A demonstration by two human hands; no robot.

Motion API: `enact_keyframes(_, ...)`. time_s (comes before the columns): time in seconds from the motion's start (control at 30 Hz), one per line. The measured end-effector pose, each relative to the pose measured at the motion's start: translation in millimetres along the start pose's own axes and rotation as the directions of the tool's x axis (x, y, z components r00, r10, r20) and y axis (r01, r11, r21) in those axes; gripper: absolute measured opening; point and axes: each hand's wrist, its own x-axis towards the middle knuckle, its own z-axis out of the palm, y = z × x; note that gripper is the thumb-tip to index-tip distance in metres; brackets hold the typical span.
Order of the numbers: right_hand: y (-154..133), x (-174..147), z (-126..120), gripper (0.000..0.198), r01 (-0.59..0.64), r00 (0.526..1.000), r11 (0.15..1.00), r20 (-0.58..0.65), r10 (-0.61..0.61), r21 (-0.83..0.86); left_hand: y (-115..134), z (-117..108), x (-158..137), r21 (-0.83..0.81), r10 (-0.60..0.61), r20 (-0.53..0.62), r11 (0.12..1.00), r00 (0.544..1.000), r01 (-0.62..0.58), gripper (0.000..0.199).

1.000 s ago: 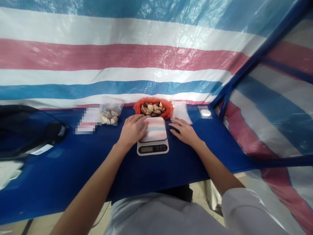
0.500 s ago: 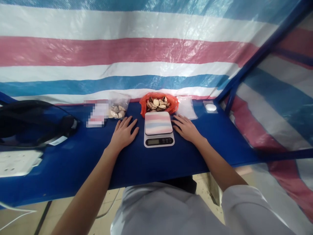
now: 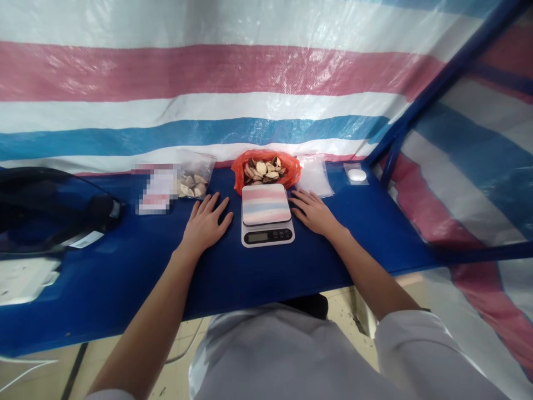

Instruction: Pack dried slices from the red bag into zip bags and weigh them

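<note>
My left hand (image 3: 206, 225) rests palm down on the blue tabletop, fingers spread, holding nothing. A white digital kitchen scale (image 3: 267, 215) lies between my hands, its display at the near side and its shiny plate reflecting the stripes. Just right of the scale, my right hand (image 3: 314, 212) also lies flat with fingers apart. Behind the scale sits a red plastic bag (image 3: 239, 172), rolled open around many brownish, shell-like pieces (image 3: 266, 169). Past my left fingertips is a clear bag (image 3: 195, 178) with pale chunks. Clear flat plastic bags (image 3: 315, 176) lie beyond my right fingers.
Headphones (image 3: 54, 214) and a white power strip (image 3: 27, 280) occupy the left of the blue table (image 3: 266, 283). A blurred-out card (image 3: 157, 191) lies beside the clear bag. A small white round item (image 3: 357, 175) sits at the back right. Striped sheeting (image 3: 233, 72) hangs behind.
The view has shifted slightly, so everything on the table appears a little higher and further left. My hands stay flat on either side of the scale.
</note>
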Motion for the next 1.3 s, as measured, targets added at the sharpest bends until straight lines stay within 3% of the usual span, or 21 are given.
enact_keyframes(0.4, 0, -1, 2, 0.039, 0.009, 1.0, 1.0, -0.016, -0.01, -0.017, -1, 3, -1, -0.023, 0.004, -0.05, 1.0, 0.999, -0.005, 0.053)
enact_keyframes(0.67, 6, 1, -6, 0.034, 0.07, 0.978, 0.987, -0.204, -0.039, 0.145, 5, -9, 1, -0.042, 0.096, -0.251, 0.993, 0.963, -0.11, 0.042)
enact_keyframes(0.8, 13, 6, -11, 0.033, 0.05, 0.973, 0.985, -0.232, -0.01, 0.168, -11, -25, 20, -0.013, 0.121, -0.323, 0.991, 0.939, -0.133, 0.038)
enact_keyframes(0.97, 20, 10, -5, 0.034, 0.031, 0.985, 0.992, -0.175, -0.01, 0.12, -51, -40, 45, 0.083, 0.146, -0.266, 0.988, 0.953, -0.128, 0.041)
enact_keyframes(1.07, 20, 11, 1, 0.035, 0.035, 0.989, 0.994, -0.147, -0.019, 0.106, -71, -39, 52, 0.038, 0.167, -0.175, 0.986, 0.97, -0.163, 0.043)
enact_keyframes(1.3, 21, 13, 8, 0.036, 0.051, 0.99, 0.993, -0.136, -0.036, 0.102, -79, -23, 53, -0.011, 0.182, -0.085, 0.983, 0.98, -0.184, 0.056)
